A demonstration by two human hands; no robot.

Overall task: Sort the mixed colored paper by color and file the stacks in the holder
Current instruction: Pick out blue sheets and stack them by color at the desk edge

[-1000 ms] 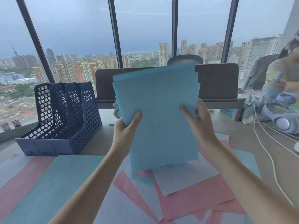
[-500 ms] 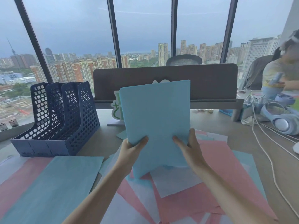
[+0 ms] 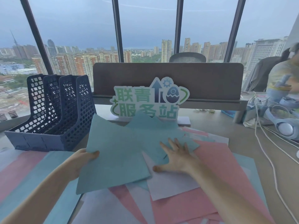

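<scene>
A stack of blue paper lies tilted low over the desk, and my left hand pinches its left edge with the thumb on top. My right hand rests flat with spread fingers on another blue sheet beside the stack. Pink sheets, white sheets and more blue ones lie mixed across the desk under them. The dark blue mesh file holder stands at the left back with nothing in its slots.
A white and green standing sign and a brown desk divider are behind the papers. White cables and headphones lie at the right. A person sits at the far right.
The blue stack came down from upright in front of me to nearly flat over the desk. My right hand let go of it and now lies flat on the sheets.
</scene>
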